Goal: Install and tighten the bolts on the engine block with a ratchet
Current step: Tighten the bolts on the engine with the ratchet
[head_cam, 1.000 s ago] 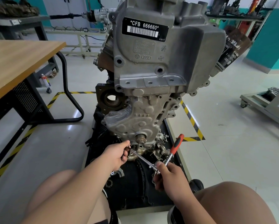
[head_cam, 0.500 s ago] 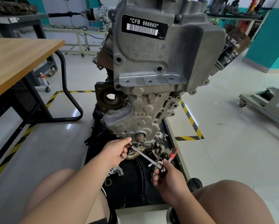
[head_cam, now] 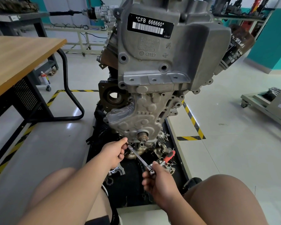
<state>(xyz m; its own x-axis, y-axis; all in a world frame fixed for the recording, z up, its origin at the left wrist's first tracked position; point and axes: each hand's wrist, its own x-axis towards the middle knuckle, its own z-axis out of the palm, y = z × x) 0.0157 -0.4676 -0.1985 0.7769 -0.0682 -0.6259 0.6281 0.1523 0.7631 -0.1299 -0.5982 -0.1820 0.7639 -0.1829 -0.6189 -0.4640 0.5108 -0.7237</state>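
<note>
A grey engine block (head_cam: 152,65) with a barcode label stands upright on a black tray (head_cam: 175,153). A ratchet (head_cam: 168,157) with a red-and-black handle carries a long steel extension bar (head_cam: 139,157) that runs up-left to the block's lower edge. My left hand (head_cam: 114,153) pinches the far tip of the bar where it meets the block; the bolt itself is hidden behind my fingers. My right hand (head_cam: 159,181) grips the ratchet at its head, with the handle pointing up-right.
Loose metal parts (head_cam: 165,159) lie on the tray under the block. A wooden workbench (head_cam: 19,62) with black legs stands on the left. A trolley (head_cam: 266,104) sits at the right. Yellow-black tape (head_cam: 191,120) marks the floor. My knees frame the bottom.
The ratchet handle swung down and to the right from its upright position, then held. My left hand stayed at the tip of the extension bar.
</note>
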